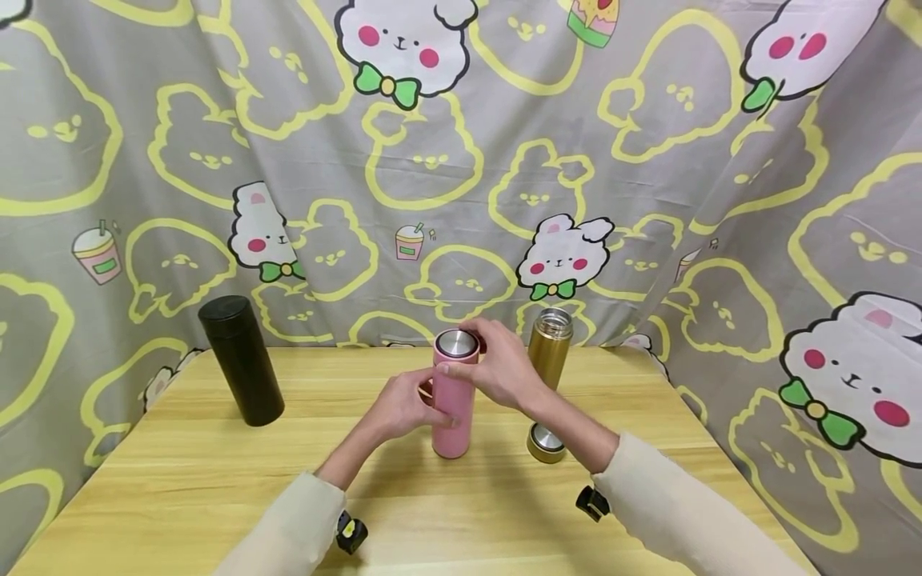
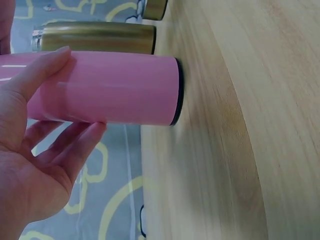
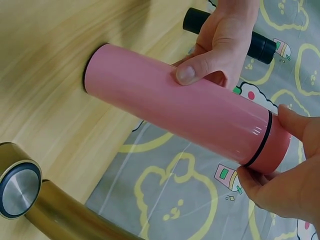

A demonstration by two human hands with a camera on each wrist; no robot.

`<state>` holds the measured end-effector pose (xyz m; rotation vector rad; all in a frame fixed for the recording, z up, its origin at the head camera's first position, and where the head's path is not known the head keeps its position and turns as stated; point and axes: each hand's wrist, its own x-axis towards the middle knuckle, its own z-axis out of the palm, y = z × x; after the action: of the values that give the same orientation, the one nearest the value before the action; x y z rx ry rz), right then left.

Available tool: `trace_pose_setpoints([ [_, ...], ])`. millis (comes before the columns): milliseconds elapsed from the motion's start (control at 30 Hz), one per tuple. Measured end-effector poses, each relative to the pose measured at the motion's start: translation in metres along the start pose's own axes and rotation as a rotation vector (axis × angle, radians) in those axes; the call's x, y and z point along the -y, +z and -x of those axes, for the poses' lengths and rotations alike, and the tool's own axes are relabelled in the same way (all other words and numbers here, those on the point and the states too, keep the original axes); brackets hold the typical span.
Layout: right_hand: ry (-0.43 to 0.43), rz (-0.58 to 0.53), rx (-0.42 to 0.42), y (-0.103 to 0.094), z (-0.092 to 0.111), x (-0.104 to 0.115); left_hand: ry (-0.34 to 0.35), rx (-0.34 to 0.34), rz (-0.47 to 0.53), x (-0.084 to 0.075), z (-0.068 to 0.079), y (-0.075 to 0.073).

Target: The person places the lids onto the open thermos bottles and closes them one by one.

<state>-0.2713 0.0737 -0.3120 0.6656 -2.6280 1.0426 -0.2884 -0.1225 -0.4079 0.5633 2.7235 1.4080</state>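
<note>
A pink thermos bottle (image 1: 451,436) stands upright near the middle of the wooden table, its base at the tabletop. My left hand (image 1: 402,406) holds its body about halfway up, with the thumb (image 3: 192,70) along one side and the fingers on the other. At the top, my right hand (image 1: 504,366) grips the pink lid (image 3: 272,150), fingers and thumb on opposite sides. The lid has a silver disc (image 1: 457,343) on top and sits on the bottle above a dark ring. Parts of the left fingers are hidden behind the bottle.
Behind my right forearm stands a gold thermos (image 1: 551,352) with its mouth uncovered. Its gold lid (image 1: 545,445) lies on the table (image 1: 216,488) in front of it. A black thermos (image 1: 243,360) stands at the left. A patterned curtain (image 1: 446,216) hangs behind the table.
</note>
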Motion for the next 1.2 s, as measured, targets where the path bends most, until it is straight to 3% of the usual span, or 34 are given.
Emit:
trace_pose_setpoints([
  [200, 0.020, 0.054, 0.042, 0.002, 0.004, 0.000, 0.029, 0.004, -0.018, 0.002, 0.001, 0.000],
  [367, 0.100, 0.042, 0.075, 0.002, 0.010, -0.005, 0.021, -0.024, -0.041, 0.006, 0.003, -0.009],
  [600, 0.148, 0.038, 0.064, 0.003, 0.017, -0.021, -0.059, -0.133, -0.109, 0.021, 0.007, -0.043],
  [967, 0.181, 0.070, 0.052, 0.007, 0.024, -0.048, -0.111, -0.274, -0.215, 0.034, 0.011, -0.116],
  [1100, 0.179, 0.084, 0.058, 0.008, 0.027, -0.053, -0.152, -0.349, -0.260, 0.044, 0.013, -0.127],
  [1200, 0.170, 0.101, 0.073, 0.009, 0.029, -0.056, -0.223, -0.421, -0.305, 0.052, 0.015, -0.129],
])
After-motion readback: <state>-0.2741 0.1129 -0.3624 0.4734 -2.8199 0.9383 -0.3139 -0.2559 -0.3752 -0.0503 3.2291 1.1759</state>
